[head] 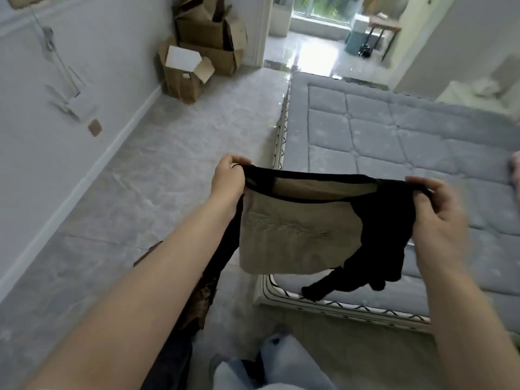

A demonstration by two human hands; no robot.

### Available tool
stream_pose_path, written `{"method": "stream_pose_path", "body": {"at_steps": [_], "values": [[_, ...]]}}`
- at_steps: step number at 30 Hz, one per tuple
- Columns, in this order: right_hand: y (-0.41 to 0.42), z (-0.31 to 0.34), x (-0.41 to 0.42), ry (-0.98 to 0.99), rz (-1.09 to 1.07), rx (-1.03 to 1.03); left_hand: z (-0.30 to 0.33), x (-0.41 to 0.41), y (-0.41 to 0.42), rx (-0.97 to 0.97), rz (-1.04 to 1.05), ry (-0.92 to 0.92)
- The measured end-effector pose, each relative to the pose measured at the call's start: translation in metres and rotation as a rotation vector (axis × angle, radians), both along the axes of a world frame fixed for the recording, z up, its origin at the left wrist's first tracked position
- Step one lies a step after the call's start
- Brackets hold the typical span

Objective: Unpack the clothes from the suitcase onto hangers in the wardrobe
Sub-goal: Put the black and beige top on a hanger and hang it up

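Note:
A tan and black garment (pixel 295 235) hangs stretched between my two hands, over the near corner of the mattress. My left hand (pixel 229 178) pinches its black top edge at the left end. My right hand (pixel 433 204) pinches the same edge at the right end. The tan panel faces me and a black sleeve dangles down to touch the mattress edge. More dark clothing (pixel 202 299) hangs under my left forearm. No suitcase, hanger or wardrobe shows.
A bare grey quilted mattress (pixel 408 142) fills the right side. Grey marble floor (pixel 157 175) runs along the white wall at left. Open cardboard boxes (pixel 202 52) are stacked in the far corner by a doorway. Pale fabric (pixel 281 361) lies at my feet.

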State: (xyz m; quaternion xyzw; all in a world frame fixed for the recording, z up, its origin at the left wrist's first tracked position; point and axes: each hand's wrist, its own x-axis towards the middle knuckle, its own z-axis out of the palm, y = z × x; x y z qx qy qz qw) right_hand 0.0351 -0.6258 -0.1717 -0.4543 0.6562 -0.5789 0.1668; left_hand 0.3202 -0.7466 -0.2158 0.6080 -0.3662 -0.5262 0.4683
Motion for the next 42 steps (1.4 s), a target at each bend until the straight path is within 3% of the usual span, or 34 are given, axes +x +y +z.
{"method": "stream_pose_path", "body": {"at_steps": [6,14,23,30,39,42], "values": [[0.026,-0.009,-0.060,-0.102,-0.124,0.100,0.012,-0.079,-0.003,-0.049,-0.316,-0.168],[0.062,-0.043,-0.146,0.074,-0.244,0.258,0.008,-0.197,0.006,-0.175,-0.533,-0.538],[0.065,-0.073,-0.266,-0.155,-0.055,0.198,-0.025,-0.322,0.013,0.036,-0.301,-0.344],[0.055,-0.096,-0.329,-0.187,-0.037,0.264,-0.041,-0.374,0.003,0.110,-0.122,-0.232],[0.000,-0.126,-0.339,-0.385,-0.100,0.460,-0.078,-0.403,-0.034,0.189,-0.231,-0.204],[-0.015,-0.141,-0.338,-0.336,-0.167,0.558,-0.095,-0.408,-0.054,0.216,-0.281,-0.251]]}}
